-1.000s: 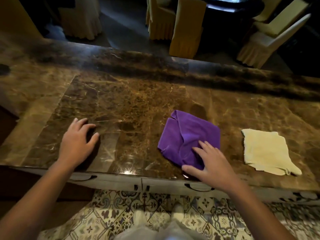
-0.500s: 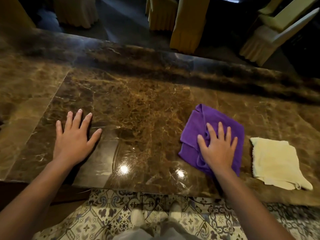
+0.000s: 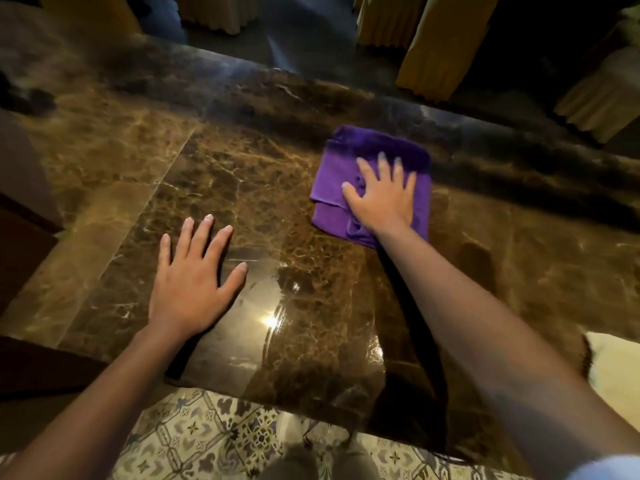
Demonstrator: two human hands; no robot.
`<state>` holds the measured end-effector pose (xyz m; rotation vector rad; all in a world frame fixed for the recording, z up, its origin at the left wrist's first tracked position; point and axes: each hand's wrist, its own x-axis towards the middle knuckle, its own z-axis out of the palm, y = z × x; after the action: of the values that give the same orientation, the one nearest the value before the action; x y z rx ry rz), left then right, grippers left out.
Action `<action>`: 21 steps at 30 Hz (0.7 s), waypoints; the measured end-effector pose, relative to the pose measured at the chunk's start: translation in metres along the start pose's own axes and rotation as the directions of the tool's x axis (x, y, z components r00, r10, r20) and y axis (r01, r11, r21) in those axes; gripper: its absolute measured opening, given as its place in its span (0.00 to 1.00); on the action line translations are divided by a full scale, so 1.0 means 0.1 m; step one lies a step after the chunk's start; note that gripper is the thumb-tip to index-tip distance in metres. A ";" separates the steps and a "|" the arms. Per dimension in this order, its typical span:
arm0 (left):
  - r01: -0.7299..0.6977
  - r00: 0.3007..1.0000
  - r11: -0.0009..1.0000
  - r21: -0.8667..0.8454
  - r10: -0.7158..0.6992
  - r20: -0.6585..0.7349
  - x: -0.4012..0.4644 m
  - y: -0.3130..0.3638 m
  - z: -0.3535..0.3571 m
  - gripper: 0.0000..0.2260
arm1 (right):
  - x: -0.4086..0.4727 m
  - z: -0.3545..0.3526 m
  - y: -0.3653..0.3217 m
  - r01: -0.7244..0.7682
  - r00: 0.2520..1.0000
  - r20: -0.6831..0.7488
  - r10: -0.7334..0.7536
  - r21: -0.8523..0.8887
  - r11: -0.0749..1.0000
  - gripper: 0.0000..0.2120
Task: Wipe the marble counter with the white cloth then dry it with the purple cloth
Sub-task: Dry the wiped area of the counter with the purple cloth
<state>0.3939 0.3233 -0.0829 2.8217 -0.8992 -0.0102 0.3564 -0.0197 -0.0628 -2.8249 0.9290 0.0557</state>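
Note:
The brown marble counter [image 3: 263,188] fills most of the view. A folded purple cloth [image 3: 332,209] lies on it toward the far side, right of centre. My right hand [image 3: 381,195] presses flat on top of this cloth, fingers spread and pointing away from me. My left hand [image 3: 190,282] rests palm down on the bare marble near the front, fingers apart, holding nothing. A pale corner of the white cloth [image 3: 616,372] shows at the right edge, mostly cut off by the frame and my right forearm.
Chairs draped in yellow fabric [image 3: 440,46] stand beyond the counter's far edge. Patterned floor tiles [image 3: 214,441] show below the near edge. A dark object [image 3: 31,98] sits at the far left of the counter.
My right hand has pushed the purple cloth away from me, toward the far side of the counter. My head has leaned forward, so the white cloth slid to the right edge of view. The left hand stayed planted.

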 end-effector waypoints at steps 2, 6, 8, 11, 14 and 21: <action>0.007 1.000 1.000 -0.022 -0.007 0.000 -0.02 0.01 -0.03 0.33 | -0.33 0.08 -0.30 0.133 0.991 0.012 -0.133 -0.028 0.991 0.34; 0.010 0.999 0.989 -0.147 -0.005 0.035 -0.01 -0.07 -0.11 0.30 | -1.39 0.20 -0.30 0.300 0.954 -0.007 -0.300 -0.039 0.953 0.33; 0.003 1.000 0.990 -0.139 -0.001 0.015 -0.01 -0.21 -0.14 0.29 | -1.96 0.28 -0.03 0.319 0.946 -0.043 -0.320 -0.039 0.947 0.32; 0.009 1.000 1.000 -0.006 -0.009 0.012 -0.04 -0.41 -0.17 0.34 | -2.39 0.28 0.56 0.235 0.969 -0.065 -0.240 -0.074 0.969 0.31; 0.041 0.997 0.999 0.004 -0.041 0.064 -0.05 -0.51 -0.16 0.38 | -2.12 0.13 0.96 0.024 0.996 -0.086 -0.032 -0.089 0.996 0.32; 0.023 0.998 1.000 0.020 -0.024 0.054 -0.03 -0.53 -0.10 0.38 | -0.42 -0.06 0.77 -0.265 0.962 -0.067 0.264 -0.009 0.964 0.34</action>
<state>0.4227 0.3686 -0.0826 2.8629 -0.8824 -0.0818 0.2770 -0.0571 -0.0644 -2.7132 1.3216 0.0051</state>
